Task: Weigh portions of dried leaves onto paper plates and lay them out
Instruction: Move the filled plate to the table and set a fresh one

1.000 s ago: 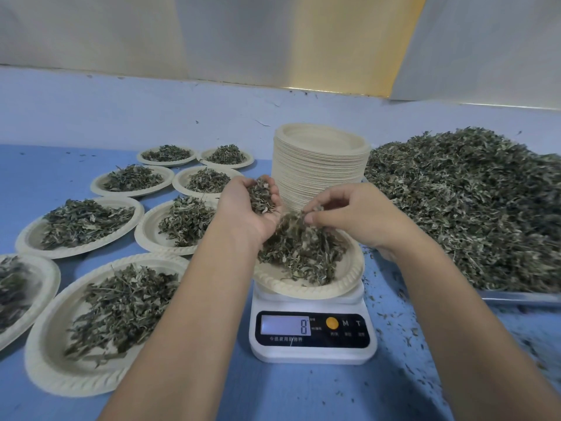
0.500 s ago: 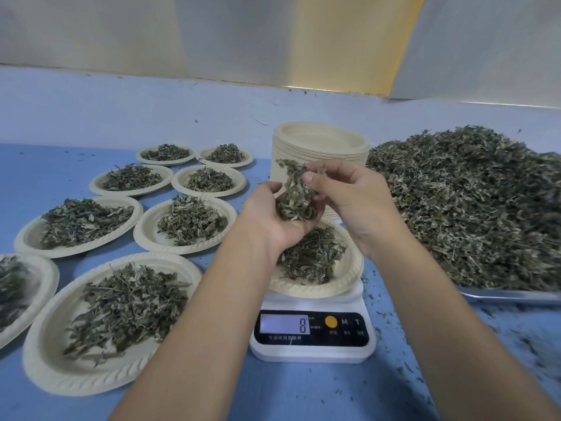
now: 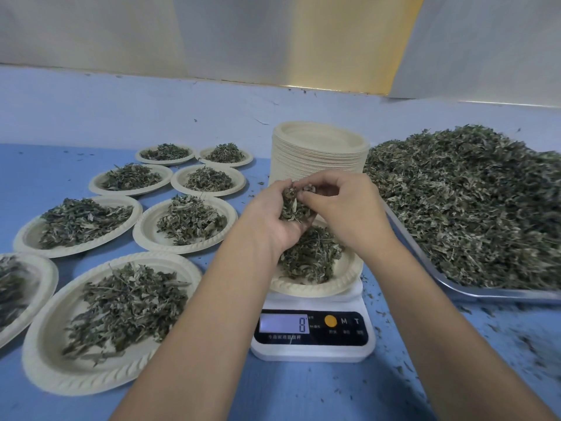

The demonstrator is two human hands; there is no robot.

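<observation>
- Up from the plate where it was a second ago, the right hand (image 3: 343,211) now meets the left hand (image 3: 270,220) above the scale; the leaves that stood tall out of the left palm half a second ago sit lower and tighter.
- Head view: the left hand is cupped palm-up, its fingers curled round a clump of dried leaves (image 3: 296,208).
- The right hand's fingers are bent in against that clump, the tips pinching at the leaves on top; the two hands touch at the fingertips.
- Right below them a paper plate (image 3: 346,281) rests on a white kitchen scale (image 3: 312,350), with a loose pile of leaves (image 3: 309,256) in it.
- The scale's display (image 3: 283,324) reads 8.
- Behind the hands stands a tall stack of empty plates (image 3: 318,159).
- To the right lies a metal tray (image 3: 473,294) bearing a big heap of leaves (image 3: 470,202), its near corner just beside the scale.
- To the left, seven filled plates (image 3: 60,372) lie roughly two abreast, running away toward the wall; the one at the left edge is cut off.
- Everything sits on a blue table (image 3: 303,390), with leaf crumbs scattered mostly on the right side.
</observation>
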